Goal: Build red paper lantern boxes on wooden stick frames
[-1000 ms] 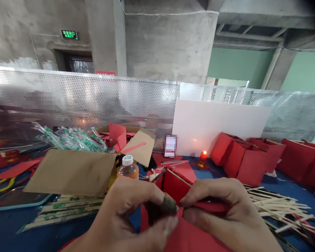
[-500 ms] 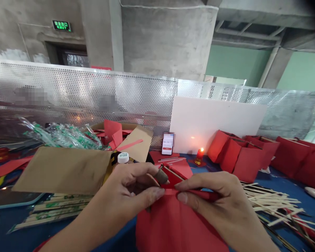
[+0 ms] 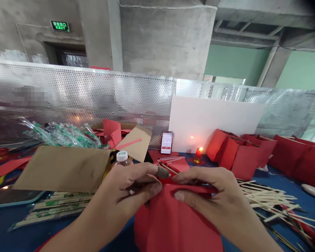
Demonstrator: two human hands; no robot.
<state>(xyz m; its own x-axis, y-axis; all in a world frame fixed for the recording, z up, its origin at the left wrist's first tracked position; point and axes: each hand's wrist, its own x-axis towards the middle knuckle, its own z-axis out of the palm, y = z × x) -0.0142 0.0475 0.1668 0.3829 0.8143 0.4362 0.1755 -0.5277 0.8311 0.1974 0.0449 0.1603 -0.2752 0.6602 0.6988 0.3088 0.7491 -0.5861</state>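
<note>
A red paper piece (image 3: 181, 220), folded along its top, hangs at the bottom centre between my hands. My left hand (image 3: 136, 185) pinches its upper left edge, and a brownish cover sits on one fingertip. On the other side, my right hand (image 3: 210, 192) grips the top edge between thumb and fingers. A thin wooden stick (image 3: 169, 168) shows at the top of the paper between the fingertips. Part of the paper's upper edge is hidden behind the fingers.
A lit red candle (image 3: 198, 155) stands behind my right hand, near a phone (image 3: 166, 142). Red paper bags (image 3: 244, 157) and loose sticks (image 3: 267, 197) lie right. A cardboard box (image 3: 63, 168), a white-capped bottle (image 3: 122, 156) and wrapped sticks (image 3: 55, 206) are left.
The red paper's top fold has risen slightly and now covers the strip seen between my thumbs. My right hand has shifted a little left, and both hands still grip the paper.
</note>
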